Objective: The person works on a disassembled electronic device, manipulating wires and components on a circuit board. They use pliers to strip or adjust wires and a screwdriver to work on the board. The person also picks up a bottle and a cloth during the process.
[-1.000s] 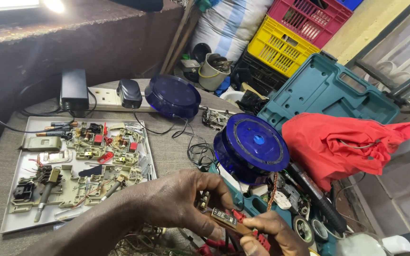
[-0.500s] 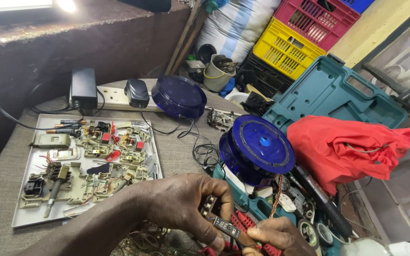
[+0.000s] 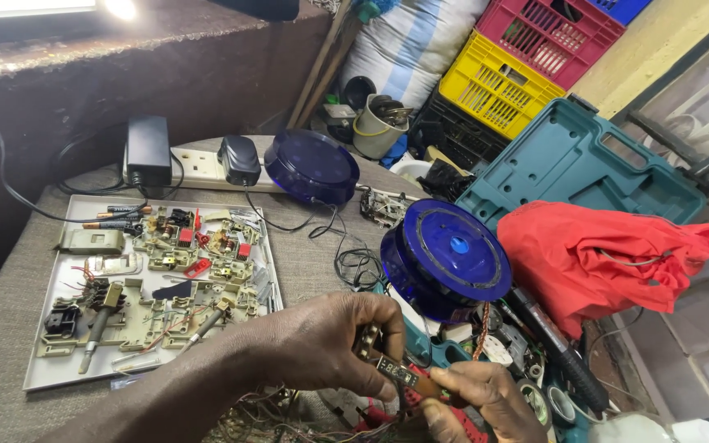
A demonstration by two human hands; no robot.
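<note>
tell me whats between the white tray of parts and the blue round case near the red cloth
In the head view, a tangle of black wire lies on the grey table between the white tray and the blue round case.

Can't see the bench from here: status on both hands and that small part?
Left hand and right hand both pinch a small circuit board. Held over loose wires. Blue round housing close behind, not touching.

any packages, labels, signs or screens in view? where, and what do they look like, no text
Small display module: between left hand and right hand, thin dark strip.
Woven sack: top centre, white with blue stripes.
Tool case: right, open, teal.
No signs or labels clearly visible.
</note>
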